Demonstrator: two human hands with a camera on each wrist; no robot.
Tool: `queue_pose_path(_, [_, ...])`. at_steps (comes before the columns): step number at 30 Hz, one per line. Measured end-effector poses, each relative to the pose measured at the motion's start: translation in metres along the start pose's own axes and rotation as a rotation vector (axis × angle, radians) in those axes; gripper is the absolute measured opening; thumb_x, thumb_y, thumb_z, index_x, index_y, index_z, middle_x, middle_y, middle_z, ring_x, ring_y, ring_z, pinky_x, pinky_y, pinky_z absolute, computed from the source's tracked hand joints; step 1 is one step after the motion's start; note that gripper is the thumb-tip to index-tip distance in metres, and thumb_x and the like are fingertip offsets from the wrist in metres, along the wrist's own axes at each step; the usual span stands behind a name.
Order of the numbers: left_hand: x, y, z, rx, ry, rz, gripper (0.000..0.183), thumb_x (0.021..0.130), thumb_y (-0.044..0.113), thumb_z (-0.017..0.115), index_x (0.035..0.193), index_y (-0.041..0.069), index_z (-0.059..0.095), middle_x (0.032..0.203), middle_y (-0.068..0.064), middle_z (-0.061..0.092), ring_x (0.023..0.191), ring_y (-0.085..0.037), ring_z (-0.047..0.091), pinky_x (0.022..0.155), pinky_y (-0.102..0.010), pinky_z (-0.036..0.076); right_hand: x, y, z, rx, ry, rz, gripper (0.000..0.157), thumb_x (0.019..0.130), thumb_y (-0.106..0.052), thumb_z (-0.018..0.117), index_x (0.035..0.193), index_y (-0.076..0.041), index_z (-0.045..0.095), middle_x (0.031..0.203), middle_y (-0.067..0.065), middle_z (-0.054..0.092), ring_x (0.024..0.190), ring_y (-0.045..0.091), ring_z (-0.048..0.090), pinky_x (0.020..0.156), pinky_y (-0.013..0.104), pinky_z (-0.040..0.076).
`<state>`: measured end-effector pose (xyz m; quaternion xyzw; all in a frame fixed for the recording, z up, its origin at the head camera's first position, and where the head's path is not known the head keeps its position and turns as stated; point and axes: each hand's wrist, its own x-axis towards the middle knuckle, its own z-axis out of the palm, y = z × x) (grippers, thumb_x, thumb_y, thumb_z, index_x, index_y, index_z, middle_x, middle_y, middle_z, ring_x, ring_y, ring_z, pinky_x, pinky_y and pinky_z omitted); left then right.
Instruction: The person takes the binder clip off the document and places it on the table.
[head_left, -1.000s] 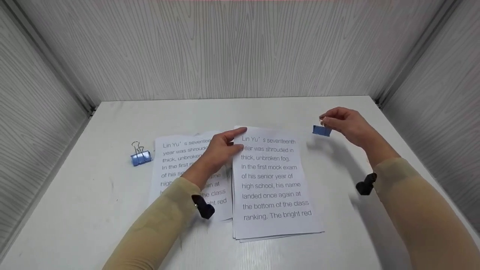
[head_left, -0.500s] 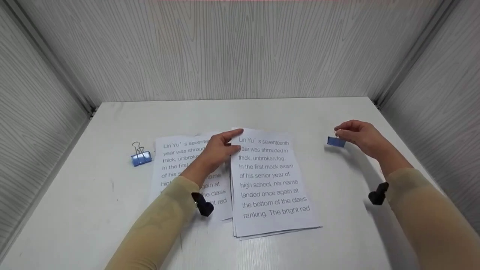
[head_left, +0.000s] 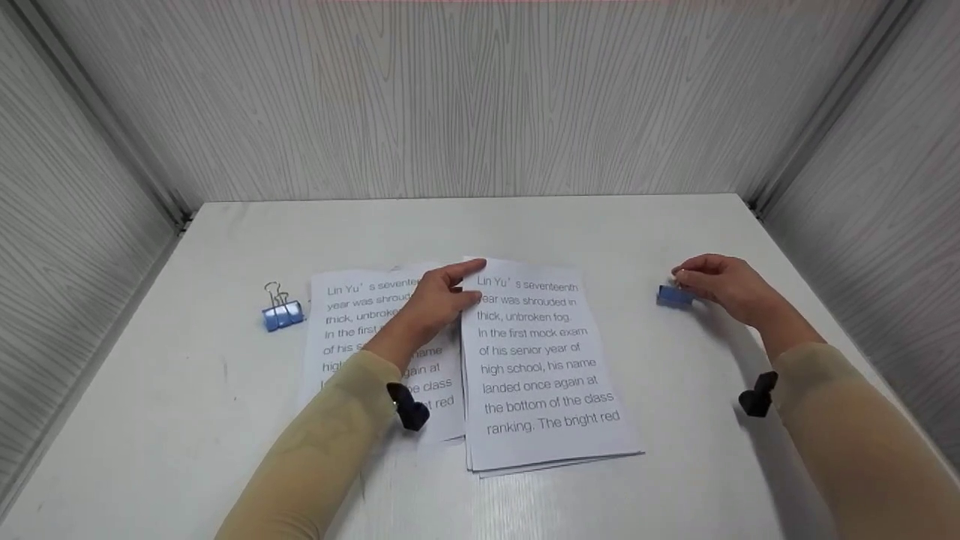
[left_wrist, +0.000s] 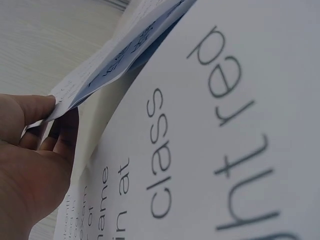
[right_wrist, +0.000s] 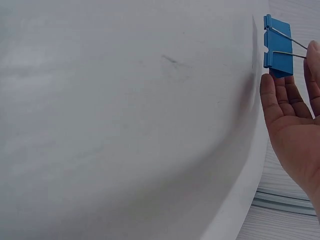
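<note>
My left hand (head_left: 439, 300) pinches the upper left edge of the right-hand stack of printed sheets (head_left: 540, 446). In the left wrist view the thumb lies on top of that stack's edge (left_wrist: 112, 70), with fingers underneath and the edge raised. Well to the right of the paper, my right hand (head_left: 724, 286) holds a blue binder clip (head_left: 674, 296) by its wire handle. The clip's blue body (right_wrist: 280, 47) hangs close over the table, its wire handles running to the thumb and fingertips in the right wrist view.
A second stack of printed sheets (head_left: 345, 304) lies to the left, partly under my left forearm. Further left, another blue binder clip (head_left: 283, 316) rests on the white table (head_left: 180, 375) with its wire handles up. Wood-grain panels (head_left: 480, 97) enclose the back and sides.
My right hand has carried the binder clip rightward and lowered it toward the table. The right-hand stack has shifted slightly left under my left hand, which otherwise stays nearly still.
</note>
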<state>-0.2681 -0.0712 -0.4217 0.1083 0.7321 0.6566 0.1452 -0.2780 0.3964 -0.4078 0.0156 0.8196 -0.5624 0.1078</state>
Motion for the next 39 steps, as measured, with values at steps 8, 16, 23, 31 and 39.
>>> queue_pose_path(8, [0.011,-0.021,-0.003,0.028,0.018,-0.008,0.054,0.093,0.008,0.064,0.143,0.027,0.051,0.134,-0.001,0.057,0.104,-0.019,0.065,0.082,-0.032,0.055,0.011,0.018,-0.004,-0.127,0.018,0.039,0.048,0.090,-0.038,0.069,0.126,-0.007,0.059,0.126,0.007,0.061,0.111,0.015,0.058,0.092,0.025,0.045])
queue_pose_path(16, [0.010,-0.025,-0.002,0.048,0.034,-0.019,0.052,0.093,0.011,0.064,0.141,0.030,0.053,0.129,0.002,0.060,0.104,-0.016,0.065,0.084,-0.031,0.054,-0.004,0.001,0.003,-0.139,-0.006,0.052,0.044,0.095,-0.032,0.064,0.130,-0.005,0.058,0.131,0.012,0.058,0.117,0.019,0.054,0.097,0.031,0.042])
queue_pose_path(23, [0.011,-0.025,-0.001,0.045,0.017,-0.033,0.056,0.093,0.011,0.064,0.144,0.028,0.049,0.134,0.000,0.057,0.104,-0.015,0.065,0.085,-0.031,0.054,-0.013,-0.008,0.009,-0.138,-0.004,0.070,0.047,0.095,-0.032,0.064,0.134,-0.007,0.055,0.133,0.010,0.058,0.119,0.018,0.054,0.102,0.033,0.039])
queue_pose_path(31, [0.012,-0.018,-0.004,0.110,0.044,-0.016,0.057,0.092,0.011,0.067,0.141,0.033,0.052,0.143,-0.002,0.050,0.119,-0.019,0.059,0.094,-0.032,0.050,-0.011,-0.012,0.016,-0.182,0.036,0.054,0.051,0.095,-0.034,0.064,0.137,-0.007,0.054,0.135,0.009,0.056,0.118,0.020,0.054,0.103,0.038,0.038])
queue_pose_path(39, [-0.003,0.006,-0.015,0.373,0.103,0.112,0.057,0.091,0.025,0.068,0.145,0.025,0.048,0.157,0.005,0.030,0.144,-0.015,0.027,0.114,-0.029,0.028,0.001,-0.002,0.011,-0.292,0.184,-0.057,0.069,0.090,-0.054,0.062,0.142,-0.011,0.049,0.141,0.010,0.051,0.130,0.026,0.046,0.107,0.046,0.038])
